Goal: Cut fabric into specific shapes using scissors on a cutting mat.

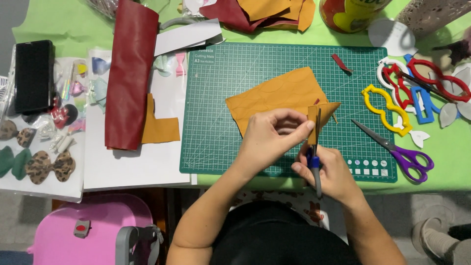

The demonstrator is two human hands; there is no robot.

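A mustard-yellow leather sheet (pixel 274 95) lies on the green cutting mat (pixel 221 132). My left hand (pixel 272 135) pinches a folded corner of that sheet, a small upright flap (pixel 312 122). My right hand (pixel 331 172) grips blue-handled scissors (pixel 315 164), blades pointing up along the flap's edge. Both hands are close together at the mat's front centre.
Purple-handled scissors (pixel 397 149) lie at the mat's right. Yellow, red, white and blue bow templates (pixel 392 108) sit further right. A dark red leather roll (pixel 128 73) and a mustard scrap (pixel 159 127) lie left, beside finished bows (pixel 44 167), a black phone (pixel 33 76). Leather scraps (pixel 260 12) are at the back.
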